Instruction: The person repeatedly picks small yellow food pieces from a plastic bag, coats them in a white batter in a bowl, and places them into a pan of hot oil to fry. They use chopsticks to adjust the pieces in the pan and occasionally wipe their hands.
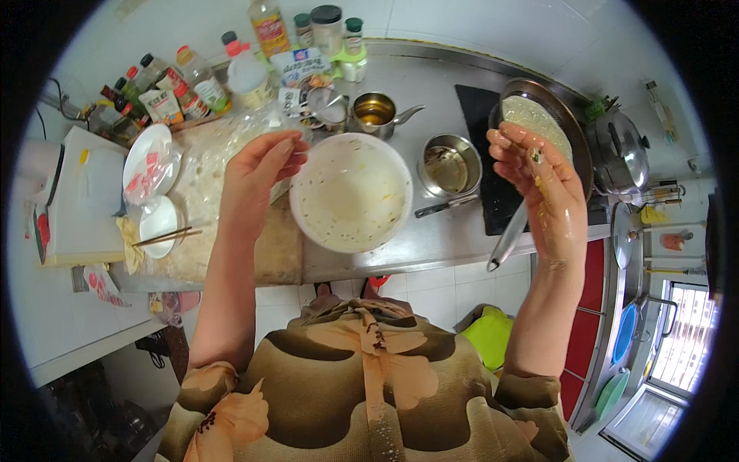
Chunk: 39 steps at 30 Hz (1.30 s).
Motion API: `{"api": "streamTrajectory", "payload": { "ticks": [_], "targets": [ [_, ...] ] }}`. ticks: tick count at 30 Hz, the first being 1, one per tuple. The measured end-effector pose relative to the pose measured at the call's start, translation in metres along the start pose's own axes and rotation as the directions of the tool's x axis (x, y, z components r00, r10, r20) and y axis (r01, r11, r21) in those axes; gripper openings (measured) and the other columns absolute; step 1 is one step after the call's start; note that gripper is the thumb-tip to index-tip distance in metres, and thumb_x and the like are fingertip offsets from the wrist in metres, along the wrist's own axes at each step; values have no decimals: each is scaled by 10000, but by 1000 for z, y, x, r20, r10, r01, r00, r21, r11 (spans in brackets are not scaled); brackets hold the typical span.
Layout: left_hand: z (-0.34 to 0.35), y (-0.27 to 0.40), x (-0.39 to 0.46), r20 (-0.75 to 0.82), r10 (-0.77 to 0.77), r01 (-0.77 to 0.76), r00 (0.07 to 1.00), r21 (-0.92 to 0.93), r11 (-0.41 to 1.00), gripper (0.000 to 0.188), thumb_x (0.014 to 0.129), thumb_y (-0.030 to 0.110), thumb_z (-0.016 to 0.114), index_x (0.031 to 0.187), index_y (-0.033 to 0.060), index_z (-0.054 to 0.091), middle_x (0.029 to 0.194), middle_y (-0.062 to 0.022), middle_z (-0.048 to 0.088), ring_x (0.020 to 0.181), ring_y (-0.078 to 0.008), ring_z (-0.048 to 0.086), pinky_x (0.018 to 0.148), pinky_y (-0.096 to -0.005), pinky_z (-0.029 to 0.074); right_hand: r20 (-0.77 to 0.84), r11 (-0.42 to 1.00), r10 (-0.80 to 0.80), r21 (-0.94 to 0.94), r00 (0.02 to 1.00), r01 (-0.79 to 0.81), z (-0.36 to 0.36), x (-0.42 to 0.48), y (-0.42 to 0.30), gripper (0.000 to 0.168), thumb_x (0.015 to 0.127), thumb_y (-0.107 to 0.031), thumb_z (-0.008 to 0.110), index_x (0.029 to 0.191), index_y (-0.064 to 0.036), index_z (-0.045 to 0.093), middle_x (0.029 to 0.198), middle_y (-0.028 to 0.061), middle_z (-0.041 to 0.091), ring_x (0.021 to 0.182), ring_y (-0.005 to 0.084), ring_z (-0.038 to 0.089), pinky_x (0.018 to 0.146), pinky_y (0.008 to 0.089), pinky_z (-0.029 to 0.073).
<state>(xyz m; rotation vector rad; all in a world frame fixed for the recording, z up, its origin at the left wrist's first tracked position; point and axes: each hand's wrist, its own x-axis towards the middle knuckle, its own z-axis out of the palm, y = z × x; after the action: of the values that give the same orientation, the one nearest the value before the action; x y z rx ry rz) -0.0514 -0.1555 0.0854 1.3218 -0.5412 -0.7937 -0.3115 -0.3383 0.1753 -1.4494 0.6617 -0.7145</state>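
Observation:
My left hand [262,164] is raised over the counter, left of a white bowl [353,211]. Its fingers curl loosely and hold nothing that I can see. Light residue and small dark and yellow bits cling to the bowl's inside. My right hand [545,179], wet and smeared with yellow batter, hovers in front of a frying pan [582,141]. Nothing shows in its bent fingers, and the thumb stands apart. A pale round pancake [537,118] lies in the pan, partly hidden by this hand. The pan's metal handle [509,237] slants towards me below the hand.
Between bowl and pan sits a steel pot [470,151] with residue. Behind is a small saucepan [385,97] of amber liquid. Chopsticks [167,237] rest across a small white bowl [155,216] on the left. Seasoning bottles [199,81] line the wall. A lidded pot [620,147] stands right.

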Motion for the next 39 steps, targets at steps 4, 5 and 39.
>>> {"api": "streamTrajectory", "payload": {
  "ticks": [4, 5, 39],
  "targets": [
    [-7, -8, 1, 90, -17, 23, 996, -69, 997, 233, 923, 184, 544, 1068, 17, 617, 967, -72, 655, 864, -130, 617, 765, -251, 478, 41, 964, 145, 221, 989, -151, 50, -9, 42, 344, 950, -221, 465, 1173, 30, 544, 1103, 134, 618, 951, 148, 598, 840, 264, 472],
    [-10, -10, 0, 109, -31, 40, 994, -80, 996, 233, 924, 186, 545, 1067, 17, 617, 963, -70, 656, 861, -129, 618, 762, -250, 477, 37, 943, 220, 249, 975, -222, 63, -10, 54, 335, 952, -216, 460, 1164, 28, 547, 1104, 134, 619, 954, 146, 600, 829, 256, 477],
    [-241, 15, -129, -442, 76, -320, 894, -510, 799, 483, 967, 391, 348, 1161, -10, 535, 1070, -142, 615, 989, -245, 582, 933, -432, 439, 355, 682, 410, 492, 840, -541, 218, 15, 139, 281, 938, -227, 482, 1085, 1, 558, 961, 103, 647, 818, 170, 640, 735, 294, 542]
  ]
}}
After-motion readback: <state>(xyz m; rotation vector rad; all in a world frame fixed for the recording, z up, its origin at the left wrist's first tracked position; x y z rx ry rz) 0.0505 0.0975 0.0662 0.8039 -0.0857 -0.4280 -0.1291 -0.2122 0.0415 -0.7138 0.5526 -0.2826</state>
